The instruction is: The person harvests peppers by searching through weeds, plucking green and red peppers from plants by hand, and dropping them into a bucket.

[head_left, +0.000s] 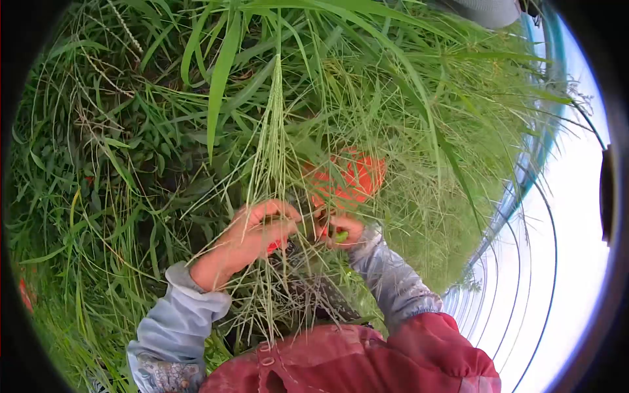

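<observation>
Both of my hands are close together low in the middle of the head view, behind thin grass stems. My left hand (246, 239) has its fingers curled toward the right hand, with a small red thing (275, 245) beside them; whether it grips anything is unclear. My right hand (344, 231) is closed around a small green thing (341, 236), partly hidden by stems. Just above the hands is an orange-red bag-like thing (354, 177), partly covered by grass. A pale seed-head tuft (276, 131) hangs in front of the hands.
Dense tall grass (445, 131) and leafy plants (131, 157) surround the hands. A row of curved hoops (555, 242) runs along the right. A grey rounded thing (488, 10) is at the top right. Something red (25, 295) shows at the far left.
</observation>
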`<state>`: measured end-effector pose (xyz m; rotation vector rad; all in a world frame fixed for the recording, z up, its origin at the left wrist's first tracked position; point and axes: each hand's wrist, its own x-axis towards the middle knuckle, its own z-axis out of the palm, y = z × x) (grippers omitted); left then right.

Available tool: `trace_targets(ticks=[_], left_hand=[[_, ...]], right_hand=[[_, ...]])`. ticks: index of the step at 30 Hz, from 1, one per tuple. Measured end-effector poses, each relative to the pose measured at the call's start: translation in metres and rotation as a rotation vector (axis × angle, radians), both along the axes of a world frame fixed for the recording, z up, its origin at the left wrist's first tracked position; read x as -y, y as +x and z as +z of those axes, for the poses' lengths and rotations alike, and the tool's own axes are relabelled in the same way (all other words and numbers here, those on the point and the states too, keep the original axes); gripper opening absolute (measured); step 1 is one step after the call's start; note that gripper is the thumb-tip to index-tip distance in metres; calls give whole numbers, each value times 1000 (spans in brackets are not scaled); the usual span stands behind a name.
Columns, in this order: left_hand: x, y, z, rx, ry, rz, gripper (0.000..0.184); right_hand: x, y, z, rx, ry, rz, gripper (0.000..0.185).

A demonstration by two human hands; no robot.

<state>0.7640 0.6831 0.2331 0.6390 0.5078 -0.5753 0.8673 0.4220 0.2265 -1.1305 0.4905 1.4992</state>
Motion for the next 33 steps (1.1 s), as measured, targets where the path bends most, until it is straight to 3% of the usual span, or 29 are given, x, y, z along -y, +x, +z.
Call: trace_targets(ticks=[2,4,6,8,10,12,14,15,16,18,19,20,22,23,24,26,27,28,29,30,32,33], left_hand=[[27,23,17,94,-63,-6,15],[61,50,34,87,-95,-49,17],[116,74,28,145,-139,22,22],[182,108,12,143,-225,272,27],[219,116,-24,225,-151,287,28],[253,127,-60,394,-12,308,29],[278,130,-86,550,129,318,30],[280,128,-92,625,202,317,30],[258,122,-78,614,211,312,30],[184,105,-31,276,-219,270,29],[174,100,-46,305,43,36,25],[141,91,-48,256,105,63,25],[65,74,-19,422,-50,17,18],[30,66,-15,457,182,-52,16],[-6,57,-12,434,216,-28,16],[-69,35,-13,368,462,-194,15],[-83,19,-31,382,830,-79,15],[-91,4,-55,385,1194,35,15],[-106,-4,-73,190,1254,59,17],[-123,-9,-92,-8,1304,85,20],[-154,-21,-138,-280,1350,-143,19],[-150,-31,-162,-287,1349,-129,19]], right_hand=[[60,11,9,-105,-1,-334,38],[86,25,24,128,-112,-639,38],[106,53,23,159,-10,-695,39],[128,76,2,172,92,-740,40],[157,91,-24,180,-280,-588,47],[152,96,-35,145,-286,-636,53],[147,94,-42,306,-548,-577,53],[149,91,-43,299,-549,-583,53],[155,87,-46,342,-483,-559,49],[165,79,-55,411,-330,-497,42],[159,75,-53,421,-331,-635,37],[141,69,-43,410,-326,-762,32],[66,59,2,371,-254,-795,26],[45,49,8,431,-253,-808,25],[40,37,5,404,-227,-778,25],[30,24,-1,342,-52,-289,20],[7,21,0,331,-40,-267,20],[-25,17,6,278,-125,82,20],[-53,14,7,229,-208,423,20],[-75,16,2,230,-204,436,20],[-119,28,-11,253,-124,545,18],[-147,28,-7,361,-189,664,14]])
